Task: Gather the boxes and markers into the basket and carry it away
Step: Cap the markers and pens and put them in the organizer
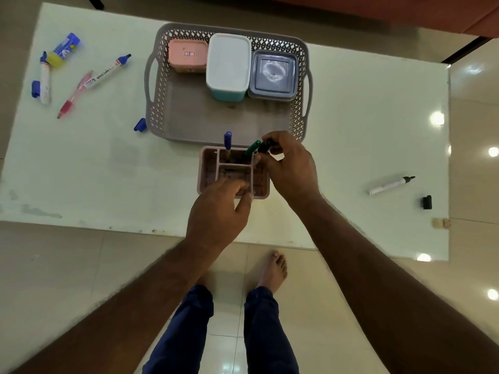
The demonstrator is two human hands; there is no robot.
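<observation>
Basket (159, 85), upper centre on the table (351, 125), holds three boxes; your right hand (290, 168) fingers pinch a black marker (265, 146) over the pink organizer (209, 171); left hand (218, 209) fingers curl on its rim.

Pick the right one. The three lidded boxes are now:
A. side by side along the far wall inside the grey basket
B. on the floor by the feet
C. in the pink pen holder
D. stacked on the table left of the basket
A: the pink box, the white-lidded teal box and the grey box sit in a row inside the grey basket, against its far wall.
</observation>
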